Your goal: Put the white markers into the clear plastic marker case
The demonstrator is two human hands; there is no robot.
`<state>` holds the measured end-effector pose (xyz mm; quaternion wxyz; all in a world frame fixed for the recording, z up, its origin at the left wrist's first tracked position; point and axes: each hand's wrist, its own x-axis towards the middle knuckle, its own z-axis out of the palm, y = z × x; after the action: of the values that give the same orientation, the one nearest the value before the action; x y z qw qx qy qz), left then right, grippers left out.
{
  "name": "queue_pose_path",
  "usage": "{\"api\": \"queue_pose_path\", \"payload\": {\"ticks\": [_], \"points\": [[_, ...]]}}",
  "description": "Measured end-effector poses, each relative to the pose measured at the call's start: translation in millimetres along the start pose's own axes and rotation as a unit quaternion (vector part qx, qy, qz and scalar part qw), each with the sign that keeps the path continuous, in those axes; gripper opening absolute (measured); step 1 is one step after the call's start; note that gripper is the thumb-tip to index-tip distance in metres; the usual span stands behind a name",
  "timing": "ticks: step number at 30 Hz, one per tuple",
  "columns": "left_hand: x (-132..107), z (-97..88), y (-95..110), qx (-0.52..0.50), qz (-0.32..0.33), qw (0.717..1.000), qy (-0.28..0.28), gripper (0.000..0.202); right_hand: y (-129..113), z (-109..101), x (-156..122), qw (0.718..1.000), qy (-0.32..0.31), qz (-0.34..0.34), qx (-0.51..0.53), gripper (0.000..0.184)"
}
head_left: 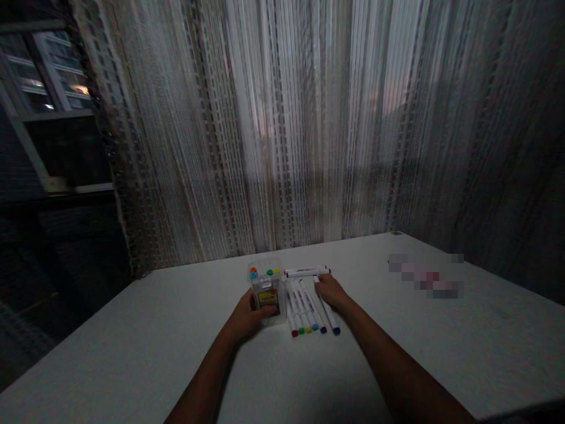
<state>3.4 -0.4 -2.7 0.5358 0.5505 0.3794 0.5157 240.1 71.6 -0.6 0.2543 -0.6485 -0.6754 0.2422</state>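
Observation:
My left hand (pixel 245 318) is wrapped round a clear plastic marker case (pixel 261 282) with a yellow and dark label, standing on the table. Orange, blue, green and yellow marker ends show inside its top. To the right of the case lies a row of several white markers (pixel 304 309), their coloured ends toward me. My right hand (pixel 332 291) has its fingers closed on the far end of a white marker with a dark blue end (pixel 329 318), at the right of that row. Beyond the row, white markers (pixel 306 272) lie crosswise, close to my right fingers.
The white table (pixel 176 341) reaches back to a striped string curtain (pixel 265 147). A pixelated pinkish patch (pixel 426 277) covers something on the table's right side. A window (pixel 53 88) is at the far left, and the room is dim.

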Motion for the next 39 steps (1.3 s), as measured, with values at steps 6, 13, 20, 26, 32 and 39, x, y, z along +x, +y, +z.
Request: {"api": "queue_pose_path", "payload": {"ticks": [6, 13, 20, 26, 32, 39], "points": [[-1.8, 2.0, 3.5, 0.009, 0.005, 1.0, 0.009, 0.052, 2.4, 1.2, 1.6, 0.999, 0.015, -0.001, 0.049, 0.042], [-2.1, 2.9, 4.7, 0.003, -0.001, 1.0, 0.012, 0.052, 0.3, 0.3, 3.2, 0.991, 0.042, -0.009, 0.129, 0.051], [-1.4, 1.3, 3.3, 0.009, 0.008, 1.0, 0.004, 0.052, -8.3, -6.8, -5.2, 0.979, 0.057, -0.007, 0.197, 0.047], [1.6, -3.0, -2.8, 0.012, 0.001, 1.0, 0.001, 0.052, -12.0, -8.2, -9.2, 0.957, 0.062, 0.017, 0.283, 0.044], [1.2, -1.6, -2.9, -0.008, 0.003, 1.0, -0.004, 0.054, -11.8, -3.8, -5.8, 0.919, 0.084, 0.037, 0.385, 0.041], [1.2, -1.5, -1.0, -0.003, 0.003, 1.0, -0.004, 0.054, -22.8, -22.8, -14.3, 0.847, 0.153, -0.026, 0.508, 0.037]]}}
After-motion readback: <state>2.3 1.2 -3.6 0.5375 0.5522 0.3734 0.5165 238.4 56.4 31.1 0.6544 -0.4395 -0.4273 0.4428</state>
